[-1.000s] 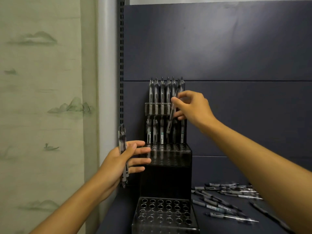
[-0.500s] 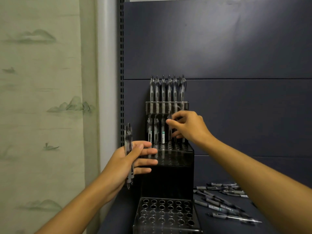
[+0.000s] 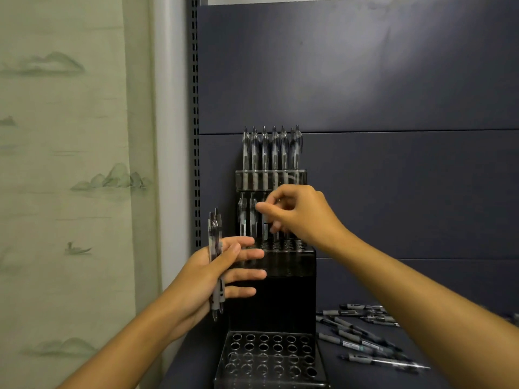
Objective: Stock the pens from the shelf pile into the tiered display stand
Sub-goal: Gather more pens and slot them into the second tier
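Now, left hand (image 3: 205,279): thumb pins spare pens (image 3: 215,265), fingers straight.
Right hand (image 3: 297,214): fingers curled before the stand (image 3: 275,293)'s middle row; grip unclear.

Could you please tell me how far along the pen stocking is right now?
Top tier looks full. The right hand works at the middle tier's pens; the left hand holds spare pens. Bottom tier shows open holes, and the shelf pile remains.

Two bare forearms, no sleeves in view. Left hand (image 3: 207,279) and right hand (image 3: 302,217): no rings, gloves, watch or wristband visible. Short plain fingernails.
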